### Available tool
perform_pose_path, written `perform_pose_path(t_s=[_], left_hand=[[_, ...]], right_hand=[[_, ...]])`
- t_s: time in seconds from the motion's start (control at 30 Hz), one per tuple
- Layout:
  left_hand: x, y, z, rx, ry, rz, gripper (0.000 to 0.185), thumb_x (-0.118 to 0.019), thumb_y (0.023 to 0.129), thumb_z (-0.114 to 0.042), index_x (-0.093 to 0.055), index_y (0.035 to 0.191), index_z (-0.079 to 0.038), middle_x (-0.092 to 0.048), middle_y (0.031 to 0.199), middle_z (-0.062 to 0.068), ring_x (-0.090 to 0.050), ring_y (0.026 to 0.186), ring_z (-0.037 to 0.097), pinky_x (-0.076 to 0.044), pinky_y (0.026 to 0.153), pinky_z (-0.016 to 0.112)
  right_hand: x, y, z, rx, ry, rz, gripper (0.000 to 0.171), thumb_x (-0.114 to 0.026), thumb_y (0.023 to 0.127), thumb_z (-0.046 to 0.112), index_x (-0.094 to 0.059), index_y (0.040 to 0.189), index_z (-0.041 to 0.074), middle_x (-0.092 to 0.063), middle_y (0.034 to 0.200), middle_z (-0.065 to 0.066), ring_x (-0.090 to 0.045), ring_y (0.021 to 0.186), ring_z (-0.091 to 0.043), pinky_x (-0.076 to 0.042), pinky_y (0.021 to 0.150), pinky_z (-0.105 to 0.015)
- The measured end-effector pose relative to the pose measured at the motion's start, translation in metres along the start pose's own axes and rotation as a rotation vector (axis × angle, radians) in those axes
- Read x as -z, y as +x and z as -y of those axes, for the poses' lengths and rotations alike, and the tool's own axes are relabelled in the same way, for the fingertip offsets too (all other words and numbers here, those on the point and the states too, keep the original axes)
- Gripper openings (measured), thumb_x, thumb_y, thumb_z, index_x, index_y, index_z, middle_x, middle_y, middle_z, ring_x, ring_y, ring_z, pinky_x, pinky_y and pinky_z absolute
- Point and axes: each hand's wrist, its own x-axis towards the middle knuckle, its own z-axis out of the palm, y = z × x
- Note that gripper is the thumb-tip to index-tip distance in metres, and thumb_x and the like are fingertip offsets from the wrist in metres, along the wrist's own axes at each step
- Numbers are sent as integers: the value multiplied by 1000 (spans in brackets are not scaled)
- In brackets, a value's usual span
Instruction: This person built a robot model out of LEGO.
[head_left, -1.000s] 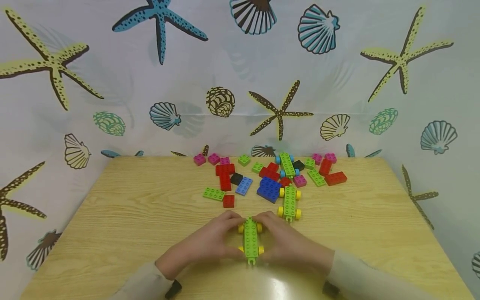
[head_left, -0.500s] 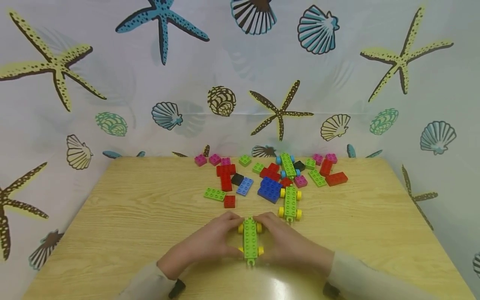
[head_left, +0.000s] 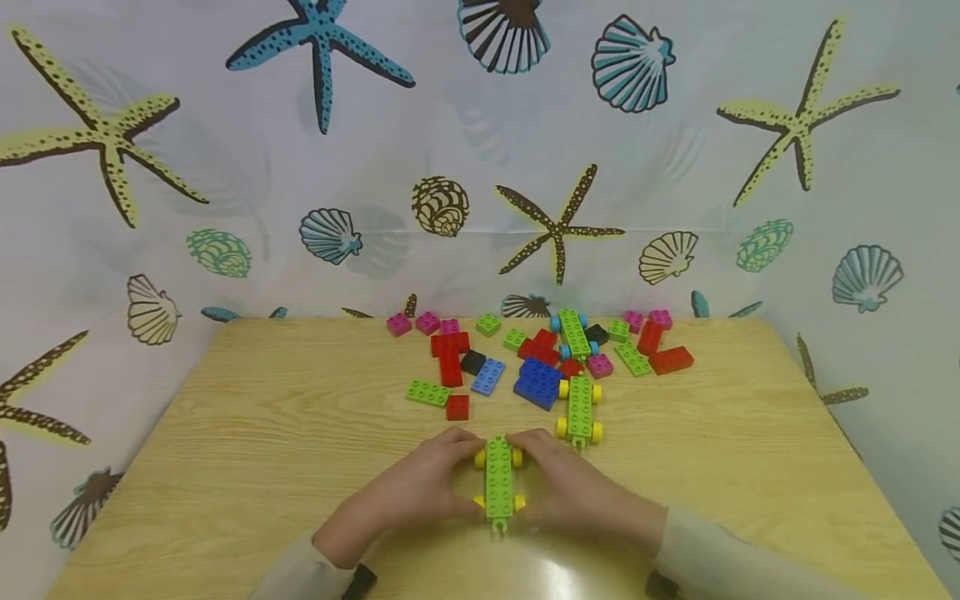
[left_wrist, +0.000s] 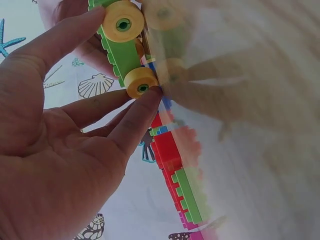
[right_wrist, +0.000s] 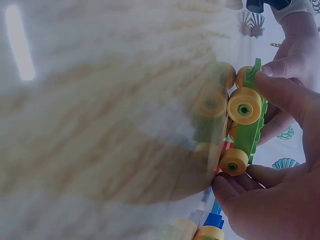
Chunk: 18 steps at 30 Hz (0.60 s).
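Where the wooden worktop (head_left: pixel 247 433) nears the person, two hands close in on a green toy car base with yellow wheels (head_left: pixel 499 482), one hand on each side. The left hand (head_left: pixel 408 492) holds the car's left side, thumb near the rear wheel and fingers curled round the front wheel. The right hand (head_left: pixel 573 492) mirrors it on the right side. The car sits flat on the worktop, lengthwise, pointing away from the person, between the two palms. From the left wrist view, the left hand's fingertips (left_wrist: pixel 150 97) press against a yellow wheel (left_wrist: pixel 140 82) while the thumb lies along the green body (left_wrist: pixel 120 52). From the right wrist view, the right hand's thumb and fingers (right_wrist: pixel 280 92) pinch the same car (right_wrist: pixel 250 130) by its wheels.

Just beyond the right hand stands a second green car base with yellow wheels (head_left: pixel 579 407). Farther back lies a loose scatter of bricks: a dark blue block (head_left: pixel 538 382), a light blue plate (head_left: pixel 488 376), red bricks (head_left: pixel 450 354), a green plate (head_left: pixel 427 392), pink bricks (head_left: pixel 412 322) and a third green car base with blue wheels (head_left: pixel 574 333). A curtain printed with starfish and shells (head_left: pixel 480 150) hangs behind the worktop.
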Motion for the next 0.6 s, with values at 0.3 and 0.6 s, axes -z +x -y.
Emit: perform_pose_path(t_s=[0.3,0.6], left_hand=[[0,-1,2,23,-19,-3,87,-100,85,-35,-62,158,-6,-63,157,10,-59,148,37,-49,127,63],[4,-1,2,13,-22,5,86,-98,86,-32,-61,159,-6,-62,160,12,-58,151,39,-47,128,64]], right_hand=[[3,1,3,-6,-11,-13,100,-97,85,35,-47,169,16,-47,176,-6,-45,164,-36,-39,134,-64],[34,29,17,-26,-4,-85,75,-92,93,29,-60,159,14,-66,156,-6,-62,143,-34,-56,119,-59]])
